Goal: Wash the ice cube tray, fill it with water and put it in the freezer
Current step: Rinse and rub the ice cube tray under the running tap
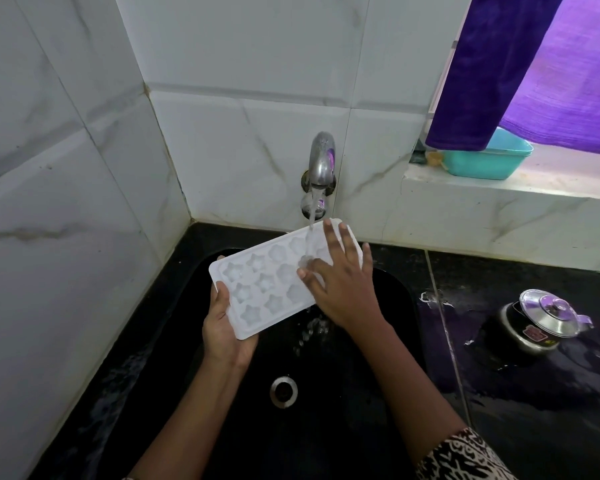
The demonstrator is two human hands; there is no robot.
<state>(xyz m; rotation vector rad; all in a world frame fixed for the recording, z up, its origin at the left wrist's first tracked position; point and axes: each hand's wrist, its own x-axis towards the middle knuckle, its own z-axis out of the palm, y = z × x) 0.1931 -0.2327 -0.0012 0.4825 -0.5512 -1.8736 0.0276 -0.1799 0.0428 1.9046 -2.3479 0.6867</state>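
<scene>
The left hand [224, 327] grips the near short end of the white ice cube tray [267, 285], thumb laid over the rim and the other fingers curled underneath. The right hand [340, 282] lies open on the far half of the tray, fingers spread flat across the moulds, palm down, not closed around anything. The tray is held above the black sink [388, 282], tilted so its far end is higher and sits right under the tap [322, 161]. Its moulds face up and show star and flower shapes. A stream of water [311, 213] falls from the tap onto the tray by the right hand's fingertips, and runoff drops from the tray's near edge into the sink. The round metal drain [283, 391] sits below, between the two forearms. A patterned sleeve [465, 459] covers the right arm near the bottom edge. On the wet black counter [520, 393] to the right stands a pot with a shiny metal lid [548, 315]. On the white ledge behind it rests a turquoise tub [489, 161], partly covered by a purple curtain [534, 64].
</scene>
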